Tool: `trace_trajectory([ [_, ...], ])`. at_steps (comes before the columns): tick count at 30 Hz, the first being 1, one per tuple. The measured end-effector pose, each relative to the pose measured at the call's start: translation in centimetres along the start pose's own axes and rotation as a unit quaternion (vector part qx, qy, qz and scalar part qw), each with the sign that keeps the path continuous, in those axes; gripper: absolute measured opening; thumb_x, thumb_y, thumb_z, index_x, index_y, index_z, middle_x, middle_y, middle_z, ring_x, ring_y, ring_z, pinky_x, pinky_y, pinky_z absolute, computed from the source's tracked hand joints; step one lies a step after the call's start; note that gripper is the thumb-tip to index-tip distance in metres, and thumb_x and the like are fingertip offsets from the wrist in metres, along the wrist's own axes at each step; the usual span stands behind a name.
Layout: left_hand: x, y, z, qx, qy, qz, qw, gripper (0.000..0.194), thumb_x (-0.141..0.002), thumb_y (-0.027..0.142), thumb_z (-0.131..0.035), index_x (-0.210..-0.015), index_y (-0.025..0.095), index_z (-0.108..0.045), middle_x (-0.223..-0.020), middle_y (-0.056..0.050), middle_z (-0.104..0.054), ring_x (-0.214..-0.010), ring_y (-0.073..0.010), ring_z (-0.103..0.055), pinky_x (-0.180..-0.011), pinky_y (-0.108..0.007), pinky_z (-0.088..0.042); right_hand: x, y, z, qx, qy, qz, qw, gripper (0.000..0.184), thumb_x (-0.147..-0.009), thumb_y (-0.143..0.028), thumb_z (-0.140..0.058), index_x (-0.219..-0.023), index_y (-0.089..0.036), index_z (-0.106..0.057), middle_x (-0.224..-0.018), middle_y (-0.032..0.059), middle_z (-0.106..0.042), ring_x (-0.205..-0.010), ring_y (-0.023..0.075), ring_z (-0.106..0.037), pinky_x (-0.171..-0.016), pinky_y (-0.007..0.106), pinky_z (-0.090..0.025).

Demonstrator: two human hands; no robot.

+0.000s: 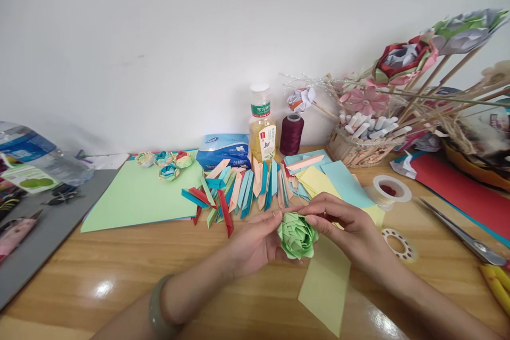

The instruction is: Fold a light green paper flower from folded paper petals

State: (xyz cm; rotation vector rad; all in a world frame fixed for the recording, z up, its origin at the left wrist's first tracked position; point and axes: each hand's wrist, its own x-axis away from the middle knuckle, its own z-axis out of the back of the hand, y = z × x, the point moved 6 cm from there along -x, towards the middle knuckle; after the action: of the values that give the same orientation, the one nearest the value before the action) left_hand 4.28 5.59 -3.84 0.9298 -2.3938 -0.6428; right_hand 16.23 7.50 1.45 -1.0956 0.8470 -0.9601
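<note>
A green folded-paper flower [297, 236] with layered petals is held between both hands above the wooden table. My left hand [258, 241] cups it from the left and below, thumb against its upper left edge. My right hand [346, 226] pinches its upper right edge between thumb and fingers. Under the flower and the right wrist lies a pale yellow paper sheet [327, 292]. Just beyond the hands, a heap of folded paper strips [243, 191] in blue, peach, red and green spreads over the table.
Small paper flowers [168, 171] rest on green paper sheets [139, 196] at left. Behind the strips stand a tissue pack [223, 151], a drink bottle [262, 127] and a maroon thread spool [291, 135]. At right are tape rolls [388, 191], scissors [470, 239] and a basket [354, 150].
</note>
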Motion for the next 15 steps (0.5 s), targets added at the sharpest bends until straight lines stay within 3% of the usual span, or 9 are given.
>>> trace_trajectory([
  [7, 0.3, 0.2, -0.1, -0.055, 0.010, -0.014, 0.998, 0.040, -0.074, 0.023, -0.067, -0.112, 0.018, -0.060, -0.103, -0.010, -0.064, -0.083, -0.0170, -0.063, -0.069, -0.029, -0.053, 0.0, 0.0, 0.3, 0.051, 0.017, 0.028, 0.998, 0.018, -0.083, -0.034, -0.056, -0.076, -0.023, -0.068, -0.076, 0.0029, -0.059, -0.071, 0.0166, -0.055, -0.061, 0.028, -0.044],
  [9, 0.4, 0.8, 0.0, -0.102, 0.024, -0.065, 0.992, 0.043, -0.069, 0.025, -0.072, -0.110, 0.020, -0.061, -0.108, -0.009, -0.063, -0.091, -0.0188, -0.061, -0.074, -0.030, -0.051, 0.1, 0.0, 0.7, 0.049, 0.043, 0.017, 0.998, 0.017, -0.080, -0.036, -0.058, -0.075, -0.022, -0.066, -0.076, 0.0026, -0.057, -0.068, 0.0161, -0.053, -0.058, 0.027, -0.042],
  [12, 0.7, 2.0, -0.2, -0.214, 0.049, -0.171, 0.960, 0.045, -0.063, 0.024, -0.076, -0.106, 0.023, -0.063, -0.114, -0.007, -0.059, -0.104, -0.0216, -0.054, -0.082, -0.031, -0.047, 0.2, -0.3, 1.0, 0.042, 0.070, -0.008, 0.997, 0.021, -0.080, -0.038, -0.058, -0.068, -0.021, -0.060, -0.071, 0.0009, -0.053, -0.063, 0.0146, -0.049, -0.055, 0.026, -0.039],
  [15, 1.2, 2.4, -0.6, -0.292, 0.066, -0.217, 0.929, 0.046, -0.063, 0.024, -0.075, -0.106, 0.025, -0.061, -0.117, -0.006, -0.055, -0.105, -0.0224, -0.053, -0.083, -0.034, -0.048, 0.3, -0.5, 0.7, 0.034, 0.046, -0.029, 0.998, 0.026, -0.081, -0.038, -0.054, -0.062, -0.021, -0.058, -0.067, -0.0001, -0.051, -0.062, 0.0144, -0.047, -0.055, 0.026, -0.038],
])
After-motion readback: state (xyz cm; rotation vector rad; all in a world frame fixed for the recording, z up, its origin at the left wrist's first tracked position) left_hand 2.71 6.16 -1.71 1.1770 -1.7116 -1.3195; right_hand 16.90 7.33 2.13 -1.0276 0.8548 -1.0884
